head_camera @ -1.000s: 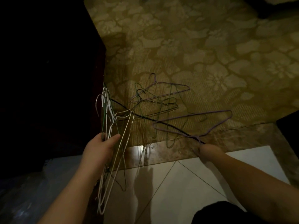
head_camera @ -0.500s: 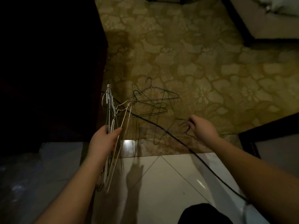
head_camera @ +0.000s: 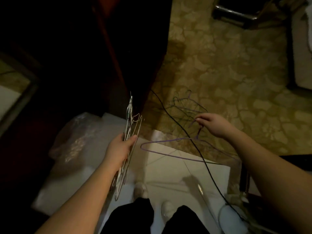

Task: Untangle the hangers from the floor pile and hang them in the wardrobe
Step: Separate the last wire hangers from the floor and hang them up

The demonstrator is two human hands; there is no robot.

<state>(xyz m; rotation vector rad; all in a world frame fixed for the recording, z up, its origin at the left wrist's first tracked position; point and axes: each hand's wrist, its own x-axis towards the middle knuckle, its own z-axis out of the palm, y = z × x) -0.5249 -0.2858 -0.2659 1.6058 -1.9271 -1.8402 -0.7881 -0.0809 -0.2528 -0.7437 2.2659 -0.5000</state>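
My left hand (head_camera: pixel 121 146) grips a bundle of white wire hangers (head_camera: pixel 130 122) that stands nearly upright in front of the dark wardrobe (head_camera: pixel 104 56). My right hand (head_camera: pixel 211 123) pinches the hook of a purple wire hanger (head_camera: pixel 168 153), which hangs below it over the tiles. Behind the right hand a small tangle of dark hangers (head_camera: pixel 184 107) lies on the patterned carpet (head_camera: pixel 236 73).
A black cable (head_camera: pixel 205 163) runs from the wardrobe's corner across the tiles, passing over the purple hanger. Crinkled plastic wrap (head_camera: pixel 76 137) lies at the left. My feet (head_camera: pixel 140 189) stand on white tiles. Dark furniture sits at the top right and right edge.
The view has risen and swung left. My right hand has lifted the purple hanger by its hook, off the carpet and over the tiles. The left hand keeps holding the white bundle.
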